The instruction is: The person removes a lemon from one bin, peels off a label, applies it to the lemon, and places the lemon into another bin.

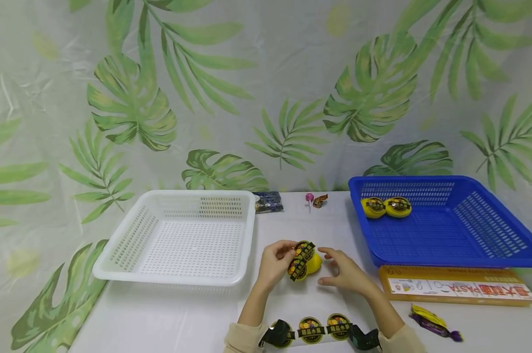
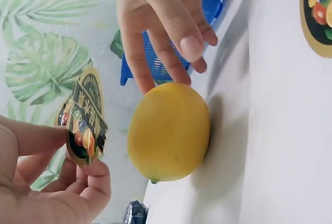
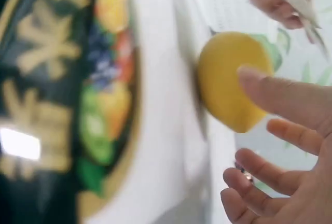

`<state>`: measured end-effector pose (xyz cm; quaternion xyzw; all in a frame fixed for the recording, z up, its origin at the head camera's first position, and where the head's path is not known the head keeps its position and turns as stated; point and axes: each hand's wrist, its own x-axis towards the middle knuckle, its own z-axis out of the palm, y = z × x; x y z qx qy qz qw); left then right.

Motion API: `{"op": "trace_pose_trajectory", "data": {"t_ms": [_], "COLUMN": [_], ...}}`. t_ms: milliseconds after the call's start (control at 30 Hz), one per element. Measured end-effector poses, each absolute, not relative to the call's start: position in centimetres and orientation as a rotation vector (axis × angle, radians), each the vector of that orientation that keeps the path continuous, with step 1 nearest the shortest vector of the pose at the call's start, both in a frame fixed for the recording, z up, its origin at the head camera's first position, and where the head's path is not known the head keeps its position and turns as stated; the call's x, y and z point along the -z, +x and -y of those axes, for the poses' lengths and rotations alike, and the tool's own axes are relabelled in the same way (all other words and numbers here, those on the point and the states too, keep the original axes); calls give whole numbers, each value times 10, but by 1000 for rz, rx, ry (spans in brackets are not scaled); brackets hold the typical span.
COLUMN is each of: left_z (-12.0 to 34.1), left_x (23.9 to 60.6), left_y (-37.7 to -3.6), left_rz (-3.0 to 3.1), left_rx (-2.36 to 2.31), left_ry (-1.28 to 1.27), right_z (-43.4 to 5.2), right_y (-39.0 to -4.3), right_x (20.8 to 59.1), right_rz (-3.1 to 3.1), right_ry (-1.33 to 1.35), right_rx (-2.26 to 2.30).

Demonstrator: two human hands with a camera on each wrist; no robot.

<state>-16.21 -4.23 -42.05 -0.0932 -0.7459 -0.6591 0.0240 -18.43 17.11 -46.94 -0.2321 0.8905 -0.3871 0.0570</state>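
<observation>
Left hand pinches sticker w/ fingers, right hand, open, steadies lemon on counter for labelling.

A plain yellow lemon rests on the table, just right of the white basket. A round dark fruit-print sticker stands upright beside it, pinched.
</observation>
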Motion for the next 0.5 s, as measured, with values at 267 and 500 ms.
{"op": "trace_pose_trajectory", "data": {"t_ms": [267, 500], "left_z": [42, 37], "left_x": [426, 450], "left_y": [-155, -156], "left_rz": [2477, 2635], "left_rx": [2071, 2038], "left_ry": [-505, -655], "right_z": [-187, -199], "right_y": [-173, -160], "right_x": [456, 462], "right_rz": [-2581, -2253], "right_ry": [-799, -864], "right_rx": [1283, 1579]}}
